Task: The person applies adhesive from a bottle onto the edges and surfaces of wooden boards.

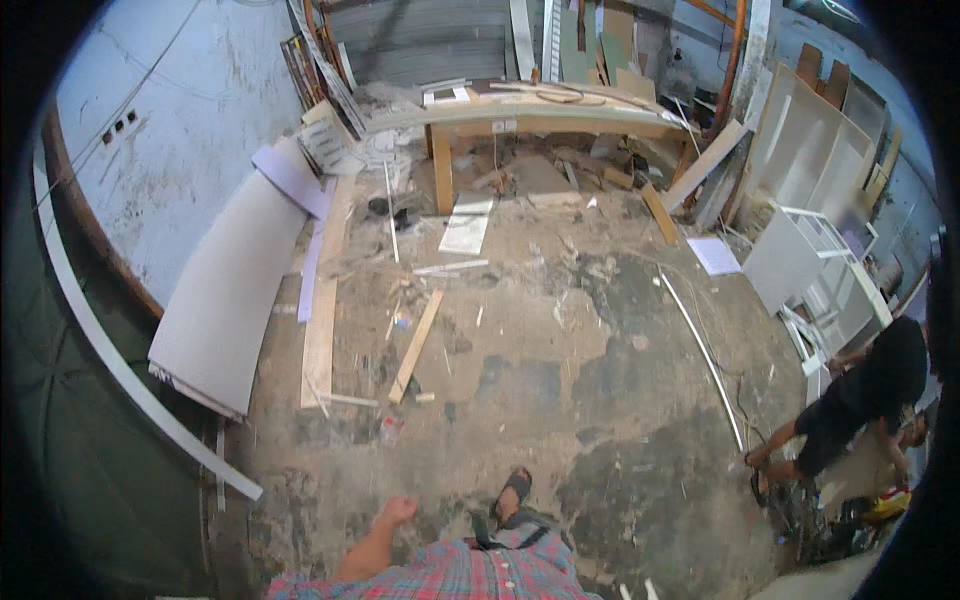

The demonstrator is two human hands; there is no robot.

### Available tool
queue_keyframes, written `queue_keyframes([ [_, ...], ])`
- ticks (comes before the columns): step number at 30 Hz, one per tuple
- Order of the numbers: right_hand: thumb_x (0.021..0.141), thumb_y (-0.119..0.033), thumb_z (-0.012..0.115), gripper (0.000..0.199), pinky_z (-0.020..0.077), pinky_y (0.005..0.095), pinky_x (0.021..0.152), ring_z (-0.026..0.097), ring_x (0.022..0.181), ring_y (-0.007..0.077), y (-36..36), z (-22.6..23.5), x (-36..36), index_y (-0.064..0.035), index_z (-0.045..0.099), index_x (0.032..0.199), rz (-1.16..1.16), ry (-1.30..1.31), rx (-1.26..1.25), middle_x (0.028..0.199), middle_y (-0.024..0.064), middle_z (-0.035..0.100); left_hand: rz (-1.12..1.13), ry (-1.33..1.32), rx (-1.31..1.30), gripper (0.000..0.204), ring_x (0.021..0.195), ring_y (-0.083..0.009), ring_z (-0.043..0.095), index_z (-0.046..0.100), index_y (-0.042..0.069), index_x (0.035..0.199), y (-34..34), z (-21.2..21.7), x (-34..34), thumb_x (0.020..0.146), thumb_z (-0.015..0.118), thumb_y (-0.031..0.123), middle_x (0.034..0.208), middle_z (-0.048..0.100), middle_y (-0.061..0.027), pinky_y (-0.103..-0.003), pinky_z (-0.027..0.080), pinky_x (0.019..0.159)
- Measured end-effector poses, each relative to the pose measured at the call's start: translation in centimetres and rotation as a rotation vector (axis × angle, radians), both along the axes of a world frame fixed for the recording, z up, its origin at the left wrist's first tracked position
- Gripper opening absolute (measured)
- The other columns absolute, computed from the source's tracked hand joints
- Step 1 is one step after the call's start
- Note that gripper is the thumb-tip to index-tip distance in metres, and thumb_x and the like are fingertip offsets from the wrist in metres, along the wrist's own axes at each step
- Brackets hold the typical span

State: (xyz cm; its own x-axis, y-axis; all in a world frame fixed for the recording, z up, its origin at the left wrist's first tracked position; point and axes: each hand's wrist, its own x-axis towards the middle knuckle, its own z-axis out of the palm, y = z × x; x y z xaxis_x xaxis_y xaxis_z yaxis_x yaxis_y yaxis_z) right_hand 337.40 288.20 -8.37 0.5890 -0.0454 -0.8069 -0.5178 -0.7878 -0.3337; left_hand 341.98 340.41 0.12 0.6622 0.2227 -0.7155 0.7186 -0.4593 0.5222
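Note:
My left hand (400, 510) hangs low over the workshop floor, beside my plaid shirt. Its fingers look loosely curled in, and no object shows in them. My right hand is outside the view. One foot in a dark sandal (515, 490) is forward on the stained concrete floor (520, 400). Ahead of the left hand, a small red and clear plastic scrap (390, 430) lies on the floor. Beyond it are a short wooden strip (416, 347) and a longer pale board (319, 340).
White panels (225, 290) lean along the left wall. A wooden workbench (530, 120) spans the back, with offcuts beneath. A long white strip (702, 362) lies at right, near a cord. Farther right, a person in dark clothes (870, 385) bends down beside white frames (825, 270).

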Motion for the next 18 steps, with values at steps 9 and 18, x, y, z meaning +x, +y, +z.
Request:
queue_keyframes([
  [9, 0.093, -0.023, 0.058, 0.030, 0.0533, 0.0366, 0.067, 0.067, 0.072, 0.0189, -5.4, 15.0, 59.0, 0.0046, 0.069, 0.099, -0.236, -0.698, 0.185, 0.076, 0.0119, 0.069, 0.041, 0.043, -0.114, 0.041, 0.069, -0.0257, 0.067, 0.075, 0.004, 0.094, -2.8, -1.8, 17.0, 0.085, 0.061, 0.042, 0.079, 0.071, -0.0139, -0.041, 0.054, 0.065],
  [18, 0.091, -0.028, 0.055, 0.033, 0.0509, 0.0439, 0.067, 0.064, 0.069, 0.0287, 2.1, 8.7, 78.5, 0.0023, 0.067, 0.087, -0.218, -0.993, -0.054, 0.072, 0.0138, 0.066, -0.076, 0.194, -0.061, 0.042, 0.078, -0.0356, 0.069, 0.076, 0.005, 0.095, 2.2, -4.3, 43.8, 0.084, 0.061, 0.043, 0.089, 0.071, -0.0216, -0.045, 0.054, 0.071],
])
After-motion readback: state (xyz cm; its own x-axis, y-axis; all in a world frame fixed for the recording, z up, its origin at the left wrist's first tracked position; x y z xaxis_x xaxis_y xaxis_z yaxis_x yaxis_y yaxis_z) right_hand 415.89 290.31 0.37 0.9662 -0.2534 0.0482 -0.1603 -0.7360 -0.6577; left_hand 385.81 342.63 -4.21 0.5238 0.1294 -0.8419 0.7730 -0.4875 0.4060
